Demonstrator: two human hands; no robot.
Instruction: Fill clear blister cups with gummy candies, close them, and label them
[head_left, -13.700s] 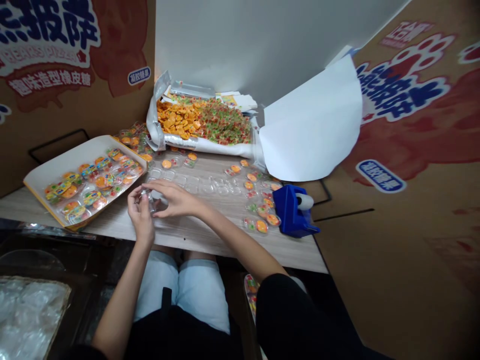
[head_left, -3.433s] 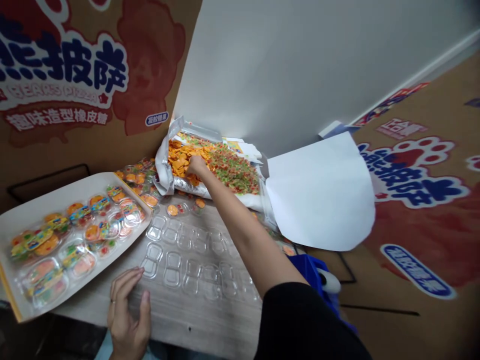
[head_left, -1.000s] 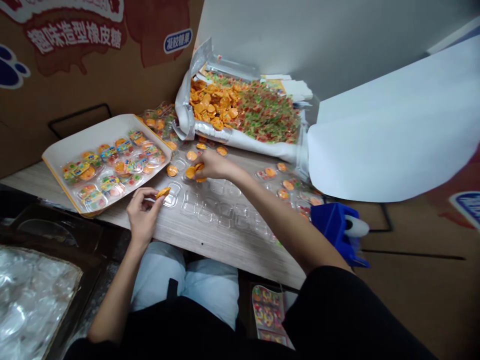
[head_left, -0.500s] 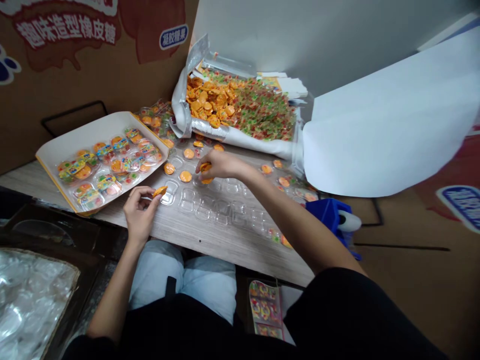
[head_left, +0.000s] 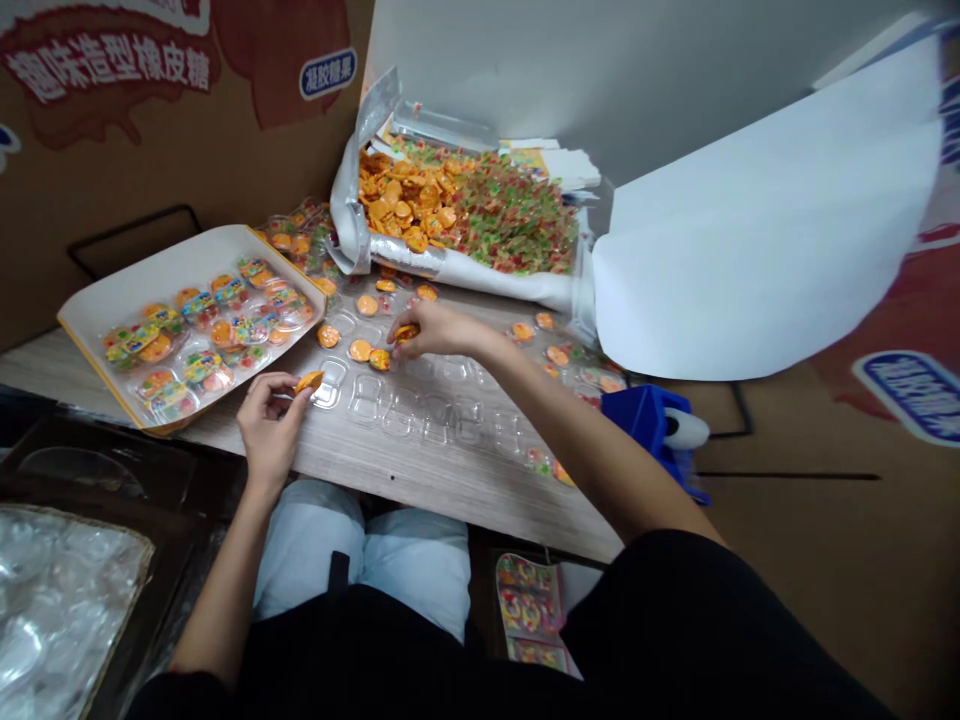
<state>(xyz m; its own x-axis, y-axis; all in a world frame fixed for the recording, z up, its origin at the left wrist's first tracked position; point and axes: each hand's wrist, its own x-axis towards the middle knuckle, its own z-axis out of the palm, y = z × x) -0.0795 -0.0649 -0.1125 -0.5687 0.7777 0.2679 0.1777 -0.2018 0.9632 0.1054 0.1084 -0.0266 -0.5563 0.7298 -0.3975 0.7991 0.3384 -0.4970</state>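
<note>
My left hand (head_left: pixel 266 418) pinches a round orange gummy (head_left: pixel 309 381) just above the near corner of a clear plastic blister tray (head_left: pixel 390 405). My right hand (head_left: pixel 442 332) reaches over the tray's far end, its fingertips holding another orange gummy (head_left: pixel 406 333). Close to those fingers, several loose orange gummies (head_left: pixel 360 350) lie on the clear cells. Behind them, an opened foil-lined bag (head_left: pixel 465 215) holds heaps of orange discs and red-green gummy pieces.
A white cardboard tray (head_left: pixel 90 345) of sealed gummy packs stands at left. More packs lie along the wooden table's right side. A blue tape dispenser (head_left: pixel 645 425) sits at the table's corner, with white paper (head_left: pixel 757 240) behind. Below left lies a foil-filled tray (head_left: pixel 60 610).
My right hand has moved slightly left, and one more orange gummy now lies beside the others on the clear tray. My left hand keeps its gummy, and the view has shifted slightly.
</note>
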